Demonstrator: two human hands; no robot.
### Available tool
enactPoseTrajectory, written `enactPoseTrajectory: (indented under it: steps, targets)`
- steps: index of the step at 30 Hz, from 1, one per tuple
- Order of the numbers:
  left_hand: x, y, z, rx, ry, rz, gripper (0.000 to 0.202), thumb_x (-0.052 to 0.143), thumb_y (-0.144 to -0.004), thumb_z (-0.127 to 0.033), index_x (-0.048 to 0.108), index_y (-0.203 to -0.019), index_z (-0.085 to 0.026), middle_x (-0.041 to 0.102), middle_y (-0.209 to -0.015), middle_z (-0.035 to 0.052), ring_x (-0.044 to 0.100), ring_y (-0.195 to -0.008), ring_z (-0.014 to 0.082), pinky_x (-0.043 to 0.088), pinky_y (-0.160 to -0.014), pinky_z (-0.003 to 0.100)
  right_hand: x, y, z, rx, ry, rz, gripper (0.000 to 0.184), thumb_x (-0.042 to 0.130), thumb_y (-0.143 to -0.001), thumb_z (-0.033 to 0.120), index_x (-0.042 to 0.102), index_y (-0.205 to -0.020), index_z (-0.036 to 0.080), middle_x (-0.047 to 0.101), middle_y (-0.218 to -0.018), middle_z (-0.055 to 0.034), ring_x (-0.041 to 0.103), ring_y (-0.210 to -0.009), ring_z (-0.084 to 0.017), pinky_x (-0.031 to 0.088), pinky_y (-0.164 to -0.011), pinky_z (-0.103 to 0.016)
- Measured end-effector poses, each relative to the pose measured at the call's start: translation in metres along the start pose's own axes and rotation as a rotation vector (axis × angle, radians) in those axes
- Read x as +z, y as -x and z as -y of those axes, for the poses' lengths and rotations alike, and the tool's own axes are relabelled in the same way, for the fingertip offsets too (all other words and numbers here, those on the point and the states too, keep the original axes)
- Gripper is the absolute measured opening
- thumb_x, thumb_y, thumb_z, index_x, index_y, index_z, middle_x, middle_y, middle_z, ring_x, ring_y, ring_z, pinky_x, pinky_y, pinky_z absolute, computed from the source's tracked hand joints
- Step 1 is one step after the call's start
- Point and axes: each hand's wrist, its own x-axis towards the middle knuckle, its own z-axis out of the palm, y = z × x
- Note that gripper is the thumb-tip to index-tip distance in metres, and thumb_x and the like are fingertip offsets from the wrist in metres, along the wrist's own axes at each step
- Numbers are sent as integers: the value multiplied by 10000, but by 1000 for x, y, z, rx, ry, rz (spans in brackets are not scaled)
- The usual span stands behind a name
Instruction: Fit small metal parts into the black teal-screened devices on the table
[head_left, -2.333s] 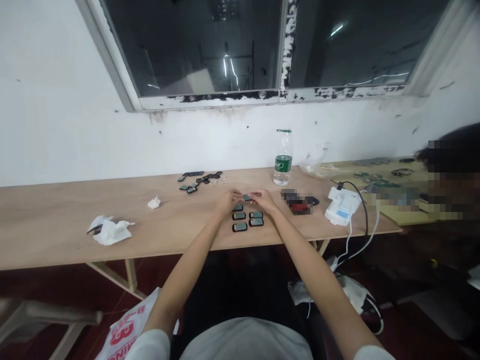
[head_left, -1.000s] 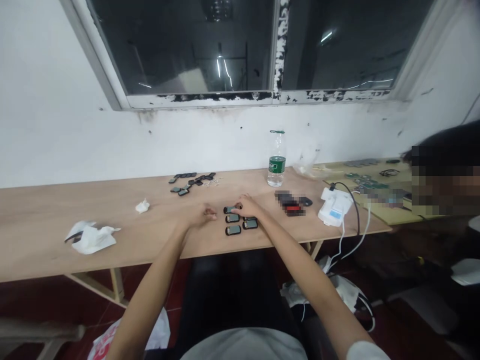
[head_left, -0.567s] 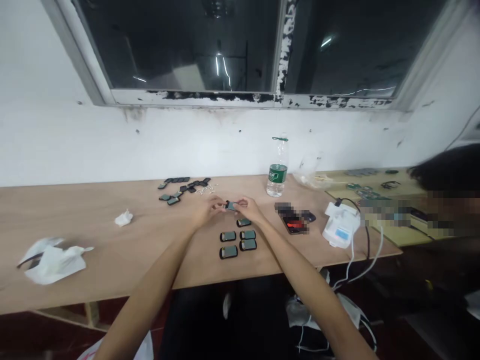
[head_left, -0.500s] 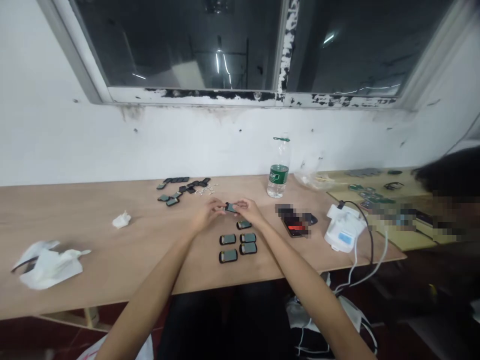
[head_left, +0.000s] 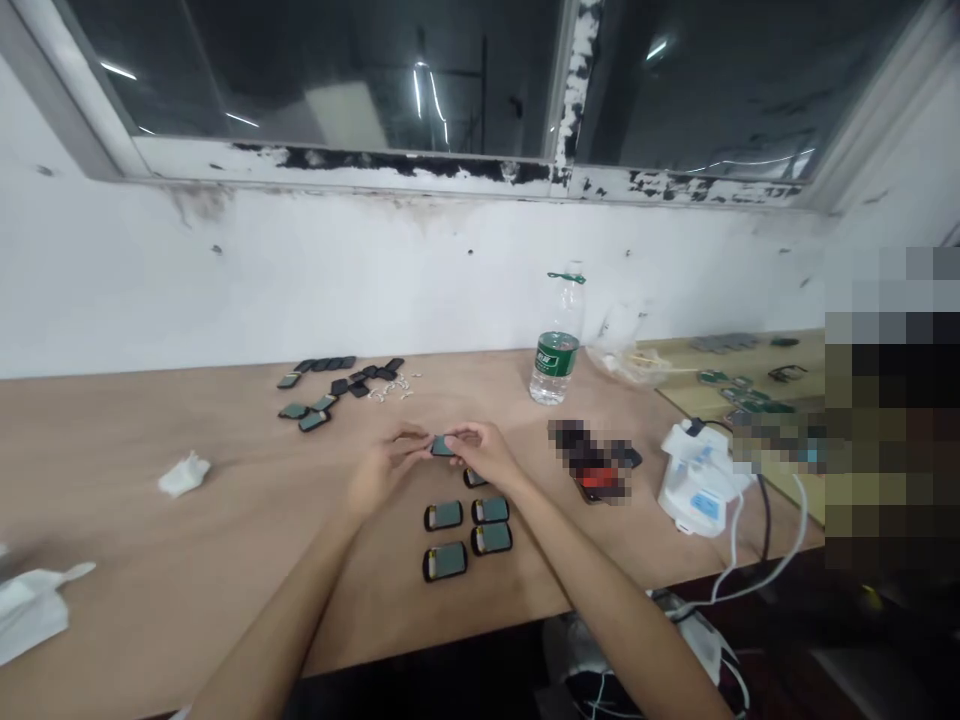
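Between my two hands is a small flat screen module (head_left: 442, 446), dark-edged with a grey-green face. My left hand (head_left: 386, 462) grips its left end with thumb and fingers. On its right end, the fingers of my right hand (head_left: 480, 455) are closed. Nearer to me lie several similar modules with black rims, among them a front one (head_left: 445, 562) and a right one (head_left: 491, 540). Another module (head_left: 474, 478) is partly covered by my right hand. Farther back on the left, more dark modules (head_left: 315, 420) lie in a loose group beside small white bits (head_left: 394, 388).
A water bottle (head_left: 555, 360) stands by the wall, with a clear plastic bag (head_left: 630, 362) beside it. On the right are a blurred phone (head_left: 596, 470), a white device (head_left: 697, 480) with cables, and a co-worker, pixelated. Crumpled tissues (head_left: 184, 474) lie left on the wooden table (head_left: 247, 560).
My view has shifted closer and slightly turned, so the table things appear moved. Both hands still hold the screen module, which now looks a little lower and farther left.
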Motion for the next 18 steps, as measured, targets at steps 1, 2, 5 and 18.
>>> enactPoseTrajectory:
  steps: [1,2,5,18]
  targets:
    - [2,0,-2,-26,28,-12,350,693,-851,-581,838,-1000,-298,742,-1210,89,659,-1174,324,501,-1104,487,-2,0,1,5,0,20,290,839,-737,436,748,-894,210,774,-851,-36,698,-595,-164,563,-582,-282]
    - [3,0,-4,-56,69,-20,348,721,-827,-590,840,-976,-299,752,-1208,89,668,-1167,328,508,-1098,496,-4,1,3,11,-3,42,309,843,-733,450,748,-902,210,772,-857,-34,693,-595,-159,559,-577,-278]
    - [8,1,-9,-154,253,-15,386,811,-745,-572,832,-950,-246,777,-1164,106,705,-1115,334,548,-1049,504,-10,2,6,33,-12,113,398,858,-718,498,747,-938,186,759,-838,-32,679,-594,-145,536,-563,-260]
    - [4,3,-8,-241,449,316,441,820,-776,-401,740,-1153,-186,786,-1158,63,726,-1069,310,560,-945,415,-29,18,21,-104,323,194,339,651,-936,465,765,-1081,180,791,-1001,-78,734,-875,-222,578,-804,-349]
